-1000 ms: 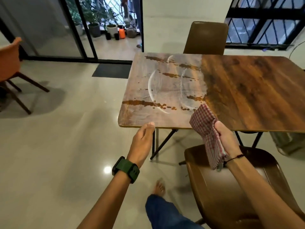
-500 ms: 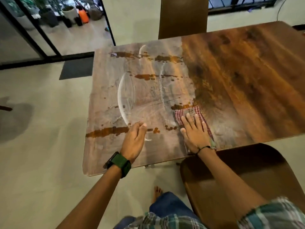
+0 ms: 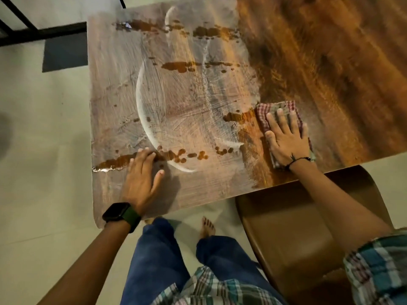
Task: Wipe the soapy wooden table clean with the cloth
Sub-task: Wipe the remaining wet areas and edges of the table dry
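The wooden table (image 3: 319, 62) has a whitish soap film (image 3: 182, 102) over its left half, with curved streaks and brown bare patches. Its right half shows dark wet wood. A red checked cloth (image 3: 273, 108) lies flat at the edge of the soapy area, near the table's front. My right hand (image 3: 284, 137) presses it down with straight, spread fingers. My left hand (image 3: 143, 175) rests palm down on the soapy front left part, fingers relaxed and holding nothing.
A brown chair (image 3: 297, 227) stands tucked at the table's front right, under my right arm. My bare feet (image 3: 207, 227) are on the pale floor below the table edge. A dark doormat (image 3: 63, 53) lies at the far left.
The view has moved closer over the table. My right hand with the cloth has slid slightly right and away along the soap's edge. My left hand stays planted on the table.
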`<act>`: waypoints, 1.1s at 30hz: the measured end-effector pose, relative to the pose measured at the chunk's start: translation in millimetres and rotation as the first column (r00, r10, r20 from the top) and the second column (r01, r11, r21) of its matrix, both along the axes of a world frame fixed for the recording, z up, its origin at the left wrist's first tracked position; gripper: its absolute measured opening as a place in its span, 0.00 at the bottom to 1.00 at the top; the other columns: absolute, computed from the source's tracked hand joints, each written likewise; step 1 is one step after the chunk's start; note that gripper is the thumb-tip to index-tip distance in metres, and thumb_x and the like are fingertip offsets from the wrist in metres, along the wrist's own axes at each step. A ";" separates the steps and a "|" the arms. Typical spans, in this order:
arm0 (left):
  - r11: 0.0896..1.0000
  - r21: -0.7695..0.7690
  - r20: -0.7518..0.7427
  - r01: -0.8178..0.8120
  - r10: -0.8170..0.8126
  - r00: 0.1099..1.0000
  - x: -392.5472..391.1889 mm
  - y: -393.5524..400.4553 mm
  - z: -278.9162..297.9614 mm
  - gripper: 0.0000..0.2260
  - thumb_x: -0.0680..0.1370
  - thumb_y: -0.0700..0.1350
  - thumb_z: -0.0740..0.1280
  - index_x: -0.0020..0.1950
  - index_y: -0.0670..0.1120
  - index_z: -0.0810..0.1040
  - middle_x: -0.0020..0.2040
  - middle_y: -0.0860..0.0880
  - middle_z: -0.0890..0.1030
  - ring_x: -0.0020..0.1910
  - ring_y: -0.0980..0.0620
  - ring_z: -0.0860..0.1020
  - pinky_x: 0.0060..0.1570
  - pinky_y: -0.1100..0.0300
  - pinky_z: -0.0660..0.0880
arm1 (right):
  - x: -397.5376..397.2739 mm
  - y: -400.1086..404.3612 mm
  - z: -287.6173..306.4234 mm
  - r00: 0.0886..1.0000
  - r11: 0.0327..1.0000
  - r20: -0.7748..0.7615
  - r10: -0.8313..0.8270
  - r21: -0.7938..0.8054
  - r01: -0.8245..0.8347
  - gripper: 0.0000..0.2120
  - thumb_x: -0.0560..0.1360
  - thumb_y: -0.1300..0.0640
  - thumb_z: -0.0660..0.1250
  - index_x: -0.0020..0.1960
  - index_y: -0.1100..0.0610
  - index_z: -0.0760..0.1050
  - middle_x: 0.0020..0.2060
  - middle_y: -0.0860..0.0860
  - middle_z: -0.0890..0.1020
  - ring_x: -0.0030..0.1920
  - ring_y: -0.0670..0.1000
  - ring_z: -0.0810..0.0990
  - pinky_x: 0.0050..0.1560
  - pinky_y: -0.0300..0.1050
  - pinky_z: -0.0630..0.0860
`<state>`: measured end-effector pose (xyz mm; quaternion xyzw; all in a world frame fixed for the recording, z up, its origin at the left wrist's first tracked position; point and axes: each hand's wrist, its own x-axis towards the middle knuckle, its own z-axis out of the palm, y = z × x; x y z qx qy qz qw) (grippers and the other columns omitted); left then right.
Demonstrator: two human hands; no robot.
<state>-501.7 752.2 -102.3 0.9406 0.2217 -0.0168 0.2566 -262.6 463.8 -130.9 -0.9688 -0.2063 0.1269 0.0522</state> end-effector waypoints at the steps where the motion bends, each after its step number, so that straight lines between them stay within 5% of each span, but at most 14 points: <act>1: 1.000 0.005 -0.015 -0.003 0.003 1.000 -4.2 4.9 -2.7 0.27 0.75 0.54 0.51 0.70 0.40 0.62 0.74 0.42 0.59 0.74 0.45 0.53 0.73 0.45 0.50 | -1.4 1.2 1.3 1.000 1.000 0.004 -0.008 -0.002 0.008 0.24 0.81 0.43 0.42 0.76 0.41 0.41 0.76 0.45 0.41 0.76 0.51 0.37 0.73 0.57 0.36; 5: 1.000 0.016 0.007 -0.009 0.009 1.000 -7.5 8.6 -10.3 0.30 0.74 0.57 0.48 0.70 0.40 0.62 0.74 0.42 0.58 0.74 0.46 0.53 0.73 0.46 0.50 | -32.7 30.1 4.9 1.000 1.000 0.010 -0.003 -0.028 0.003 0.26 0.79 0.40 0.37 0.75 0.43 0.37 0.76 0.47 0.39 0.75 0.55 0.35 0.73 0.60 0.35; 9: 1.000 0.003 0.025 0.018 -0.018 1.000 -2.8 4.1 -14.4 0.27 0.76 0.54 0.50 0.70 0.40 0.62 0.74 0.42 0.58 0.74 0.47 0.52 0.74 0.48 0.49 | -125.3 120.3 -6.5 0.954 0.954 0.007 0.301 0.012 -0.301 0.28 0.78 0.41 0.38 0.75 0.45 0.36 0.75 0.48 0.37 0.74 0.56 0.32 0.67 0.61 0.26; 13: 0.999 0.026 0.014 0.033 -0.033 0.999 -1.0 3.0 -17.6 0.26 0.76 0.53 0.50 0.71 0.41 0.62 0.74 0.42 0.59 0.74 0.47 0.54 0.74 0.51 0.48 | -149.6 148.0 -8.5 0.864 0.863 0.030 0.503 0.041 -0.504 0.25 0.80 0.44 0.46 0.76 0.43 0.45 0.77 0.46 0.45 0.76 0.56 0.41 0.70 0.63 0.35; 17: 0.999 0.010 0.004 0.046 -0.046 0.999 -1.3 7.3 -15.0 0.31 0.75 0.59 0.45 0.71 0.42 0.62 0.74 0.43 0.60 0.74 0.47 0.55 0.74 0.50 0.50 | -88.0 91.9 -7.1 0.951 0.953 0.062 0.303 0.014 -0.304 0.25 0.78 0.43 0.40 0.74 0.41 0.38 0.77 0.46 0.42 0.76 0.53 0.38 0.72 0.61 0.34; 22: 0.998 -0.052 0.017 0.040 -0.039 0.999 0.4 7.5 -7.1 0.27 0.76 0.55 0.49 0.70 0.41 0.63 0.73 0.43 0.62 0.74 0.47 0.56 0.73 0.49 0.52 | -45.6 55.2 3.6 0.999 0.999 0.023 0.027 -0.034 -0.026 0.28 0.76 0.42 0.38 0.76 0.43 0.41 0.77 0.47 0.43 0.76 0.54 0.39 0.73 0.62 0.41; 26: 0.987 -0.156 0.088 -0.047 0.061 0.994 4.7 11.0 1.0 0.26 0.76 0.55 0.49 0.68 0.42 0.65 0.67 0.41 0.70 0.67 0.44 0.67 0.66 0.46 0.64 | -133.8 136.5 -7.7 0.960 0.961 0.037 0.276 -0.024 -0.275 0.28 0.77 0.42 0.37 0.75 0.45 0.35 0.75 0.49 0.37 0.74 0.57 0.34 0.69 0.61 0.28; 29: 0.984 -0.154 0.127 -0.085 0.105 0.986 9.2 10.6 4.7 0.27 0.75 0.55 0.49 0.66 0.39 0.67 0.62 0.40 0.73 0.61 0.43 0.70 0.61 0.51 0.67 | -180.1 177.2 -7.2 0.861 0.861 -0.013 0.508 0.021 -0.508 0.27 0.79 0.43 0.42 0.77 0.47 0.45 0.77 0.48 0.44 0.76 0.56 0.38 0.70 0.63 0.34; 33: 0.986 -0.152 0.124 -0.075 0.094 0.988 14.9 7.9 5.4 0.24 0.76 0.51 0.51 0.65 0.38 0.68 0.60 0.38 0.73 0.59 0.42 0.70 0.58 0.53 0.65 | -128.8 144.5 -3.8 0.900 0.899 0.014 0.436 0.042 -0.436 0.24 0.80 0.45 0.48 0.75 0.46 0.55 0.77 0.46 0.48 0.76 0.53 0.42 0.72 0.60 0.37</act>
